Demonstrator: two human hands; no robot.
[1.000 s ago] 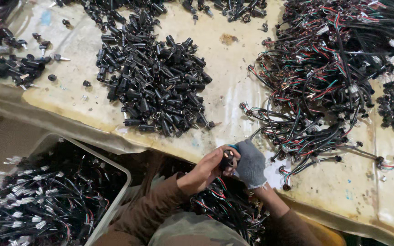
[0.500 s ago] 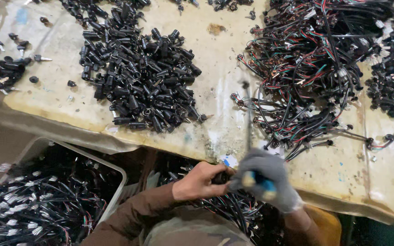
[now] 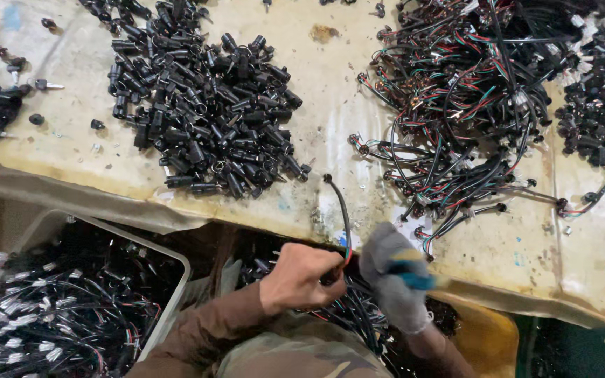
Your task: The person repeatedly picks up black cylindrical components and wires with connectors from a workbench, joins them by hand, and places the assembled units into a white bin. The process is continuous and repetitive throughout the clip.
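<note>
Left hand [image 3: 301, 276] now pinching black cable [image 3: 341, 210], gloved right hand [image 3: 390, 273] pulled apart

A stained beige worktable [image 3: 330, 91] fills the upper frame; black plastic connectors [image 3: 204, 112] heap upper left, tangled wire harnesses [image 3: 470, 105] upper right.

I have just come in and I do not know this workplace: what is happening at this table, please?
A person works at a worn table. The bare left hand grips a short black cable with coloured wires, which rises over the table edge. The gloved right hand holds a blue-handled tool beside it. On the table lie a pile of black connectors and a tangle of wired cables. A bin of finished cables stands lower left.
</note>
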